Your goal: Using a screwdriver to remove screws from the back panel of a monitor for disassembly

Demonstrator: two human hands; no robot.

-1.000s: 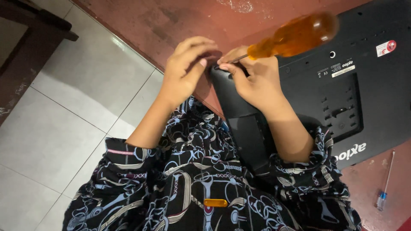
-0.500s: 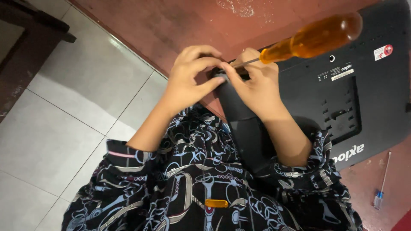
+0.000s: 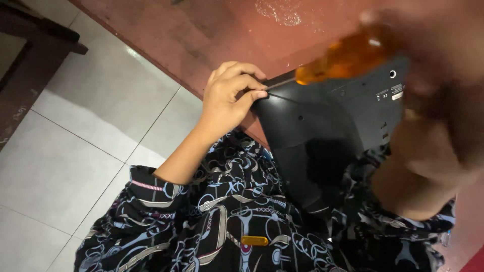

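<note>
Screwdriver (image 3: 348, 58) shaft pinched by left hand (image 3: 229, 98) fingers over black monitor (image 3: 322, 126); right hand's (image 3: 433, 95) grip blurred.

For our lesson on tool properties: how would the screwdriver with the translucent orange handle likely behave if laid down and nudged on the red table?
The screwdriver with the translucent orange handle looks rounded, so it would probably roll on the red table. Its thin metal shaft, steadied by the left hand, seems stiff. The glossy handle may be slippery.

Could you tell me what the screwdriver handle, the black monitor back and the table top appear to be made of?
The screwdriver handle looks like translucent amber plastic, as light glows through it. The monitor back seems to be matte black moulded plastic, with vents and screw holes. The table top looks like reddish-brown painted or laminated wood, worn and scuffed; which one is unclear.
</note>
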